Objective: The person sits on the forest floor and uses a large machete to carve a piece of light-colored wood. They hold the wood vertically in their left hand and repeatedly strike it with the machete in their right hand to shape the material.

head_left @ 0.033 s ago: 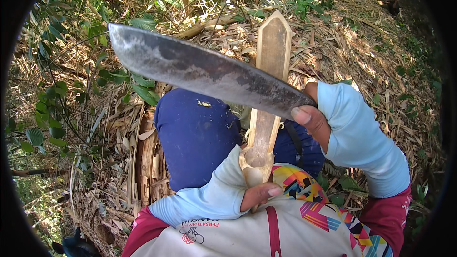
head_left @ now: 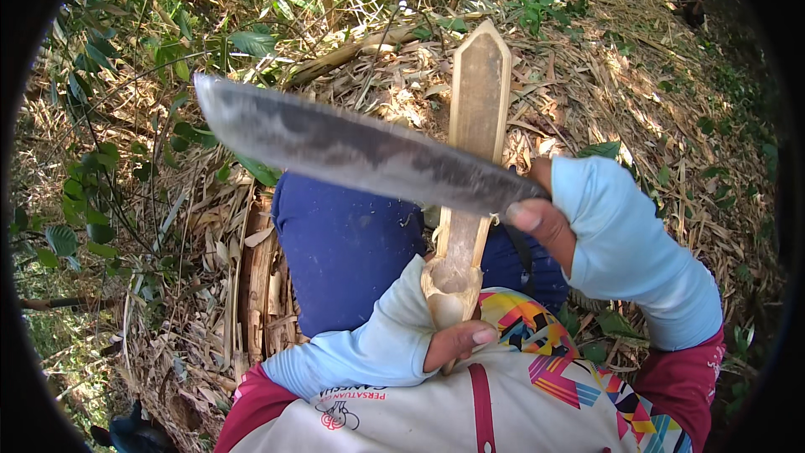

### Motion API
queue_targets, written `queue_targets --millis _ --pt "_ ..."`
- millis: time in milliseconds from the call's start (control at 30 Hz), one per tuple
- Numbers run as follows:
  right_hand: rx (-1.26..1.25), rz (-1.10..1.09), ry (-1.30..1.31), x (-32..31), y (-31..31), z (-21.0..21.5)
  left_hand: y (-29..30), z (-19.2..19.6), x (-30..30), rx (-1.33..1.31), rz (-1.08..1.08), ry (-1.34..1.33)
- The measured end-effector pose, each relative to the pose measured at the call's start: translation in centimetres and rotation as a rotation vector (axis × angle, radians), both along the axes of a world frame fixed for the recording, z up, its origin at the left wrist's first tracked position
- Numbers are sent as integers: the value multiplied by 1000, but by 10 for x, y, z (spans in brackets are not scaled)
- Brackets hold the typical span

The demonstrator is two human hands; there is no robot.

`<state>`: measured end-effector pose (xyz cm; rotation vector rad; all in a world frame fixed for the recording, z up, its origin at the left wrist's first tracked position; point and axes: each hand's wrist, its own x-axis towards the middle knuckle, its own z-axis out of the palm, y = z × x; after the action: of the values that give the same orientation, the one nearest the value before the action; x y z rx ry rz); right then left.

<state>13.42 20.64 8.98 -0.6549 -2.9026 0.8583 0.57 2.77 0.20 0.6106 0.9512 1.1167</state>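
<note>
A split bamboo piece (head_left: 480,101), carved to a point at its far end, stands lengthwise before my body. Around its near end, below the hollow node, my left hand (head_left: 453,346) is closed, thumb across the front. My right hand (head_left: 549,222) grips a machete, its handle hidden in the fist. The dark, worn machete blade (head_left: 352,147) extends leftward and crosses in front of the bamboo's middle. Whether the blade touches the bamboo I cannot tell. Small curled shavings cling to the bamboo's edges near the blade. Light blue sleeves cover both wrists and palms.
My knee in blue trousers (head_left: 348,243) is bent beneath the work. Dry bamboo leaves and husks (head_left: 604,101) litter the ground. Leafy green plants (head_left: 92,176) stand at the left, and a long split stalk (head_left: 256,277) lies beside my knee.
The machete has dropped slightly toward me along the bamboo, its blade now a little blurred. My right hand has shifted with it; the left hand and bamboo have barely moved.
</note>
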Motion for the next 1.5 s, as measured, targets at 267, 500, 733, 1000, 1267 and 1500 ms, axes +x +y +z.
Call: queue_targets --millis 267,500,733,1000,1267,1500 --pt "-4 26 30 3 -4 -6 0 2 -2 -34 -5 -35" --pt "40 93 28 6 -7 -12 -2 4 3 10 78 -65" --pt "41 128 -12 9 -11 -12 2 11 -7 -125 -38 -84" --pt "70 140 17 10 -12 -11 -2 -2 0 74 78 3" --pt "-80 -72 153 6 -4 -4 -2 1 -11 2 -39 123" --pt "55 -4 191 2 -4 -1 -3 0 -9 28 3 158"
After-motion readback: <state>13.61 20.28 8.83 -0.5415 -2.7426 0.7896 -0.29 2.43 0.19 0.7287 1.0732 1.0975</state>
